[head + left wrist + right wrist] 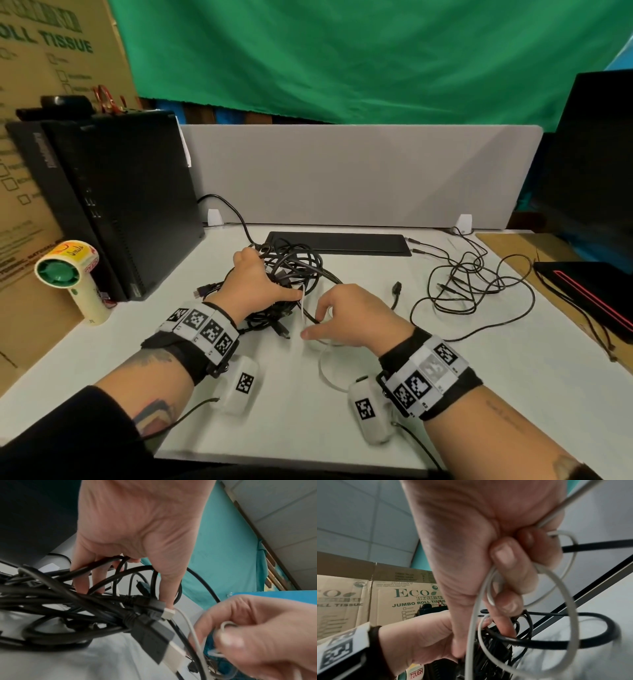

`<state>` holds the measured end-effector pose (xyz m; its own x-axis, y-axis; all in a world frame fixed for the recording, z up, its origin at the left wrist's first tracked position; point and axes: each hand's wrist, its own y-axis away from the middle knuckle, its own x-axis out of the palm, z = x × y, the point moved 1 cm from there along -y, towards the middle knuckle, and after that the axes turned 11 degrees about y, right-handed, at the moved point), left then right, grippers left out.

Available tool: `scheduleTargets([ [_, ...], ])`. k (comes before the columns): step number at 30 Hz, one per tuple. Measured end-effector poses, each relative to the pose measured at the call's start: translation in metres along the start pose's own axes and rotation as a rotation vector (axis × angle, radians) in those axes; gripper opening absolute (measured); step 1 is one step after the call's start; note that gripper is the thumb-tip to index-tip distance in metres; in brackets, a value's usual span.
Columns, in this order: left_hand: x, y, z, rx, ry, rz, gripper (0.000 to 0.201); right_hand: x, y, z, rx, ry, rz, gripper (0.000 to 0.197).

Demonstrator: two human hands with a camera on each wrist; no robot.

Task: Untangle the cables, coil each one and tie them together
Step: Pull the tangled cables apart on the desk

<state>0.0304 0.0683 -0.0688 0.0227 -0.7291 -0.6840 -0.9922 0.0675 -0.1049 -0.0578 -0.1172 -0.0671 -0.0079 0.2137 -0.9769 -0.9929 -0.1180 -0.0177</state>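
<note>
A tangle of thick black cables [294, 267] [68, 601] lies mid-table. My left hand [253, 284] [137, 534] rests on top of it, fingers hooked through the strands and curled round a black cable. A thin white cable [303, 301] [471, 615] runs out of the tangle; its white plug [169, 613] sits by my left thumb tip. My right hand [349, 315] [488, 547] hovers just right of the tangle, fingers curled round a few loops of the white cable. More white cable trails toward me on the table.
A loose thin black cable [479, 284] sprawls at the right, near a black laptop [589, 294]. A black computer tower [120, 205] and a small hand fan [75, 274] stand at the left. A flat black keyboard [339, 243] lies before the grey divider [342, 171].
</note>
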Motion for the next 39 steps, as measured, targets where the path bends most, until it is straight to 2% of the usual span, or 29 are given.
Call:
scheduleTargets([
  [4, 0.005, 0.007, -0.004, -0.01, 0.004, 0.019, 0.121, 0.003, -0.002, 0.002, 0.007, -0.09, -0.096, 0.058],
  [6, 0.012, 0.01, -0.007, -0.014, 0.023, 0.019, 0.125, 0.005, -0.004, 0.0, 0.031, -0.107, -0.139, 0.052],
  [8, 0.016, 0.01, -0.009, -0.024, 0.059, 0.015, 0.128, 0.005, -0.006, -0.002, 0.047, -0.106, -0.174, 0.037],
  [10, 0.019, 0.01, -0.009, -0.035, 0.072, 0.022, 0.126, 0.001, -0.007, -0.005, 0.046, -0.101, -0.175, 0.029],
  [14, 0.022, 0.008, -0.005, -0.017, -0.031, 0.007, 0.114, -0.021, -0.007, -0.013, 0.005, -0.206, -0.216, 0.037],
  [16, 0.024, 0.007, -0.005, -0.021, -0.064, 0.004, 0.113, -0.038, -0.004, -0.019, -0.012, -0.299, -0.303, 0.04],
  [20, 0.026, 0.003, -0.003, -0.052, -0.09, 0.0, 0.111, -0.066, 0.001, -0.036, 0.066, -0.578, -0.533, 0.037],
  [24, 0.025, 0.0, -0.001, -0.111, -0.124, -0.004, 0.097, -0.078, 0.007, -0.045, 0.089, -0.783, -0.742, 0.049],
  [31, 0.018, -0.003, 0.005, -0.2, -0.216, 0.05, 0.078, -0.097, 0.016, -0.047, 0.02, -1.023, -1.016, 0.051],
  [33, 0.015, -0.003, 0.002, -0.233, -0.267, 0.067, 0.078, -0.097, 0.016, -0.044, 0.002, -1.044, -1.027, 0.048],
  [36, 0.011, -0.001, -0.003, -0.268, -0.293, 0.09, 0.087, -0.094, 0.012, -0.042, 0.007, -1.075, -0.906, 0.041],
  [38, 0.011, 0.004, -0.011, -0.222, -0.289, 0.038, 0.095, -0.093, 0.01, -0.042, 0.001, -1.095, -0.79, 0.037],
  [39, 0.012, 0.009, -0.018, -0.149, -0.274, -0.016, 0.095, -0.092, 0.01, -0.041, -0.006, -1.096, -0.737, 0.036],
])
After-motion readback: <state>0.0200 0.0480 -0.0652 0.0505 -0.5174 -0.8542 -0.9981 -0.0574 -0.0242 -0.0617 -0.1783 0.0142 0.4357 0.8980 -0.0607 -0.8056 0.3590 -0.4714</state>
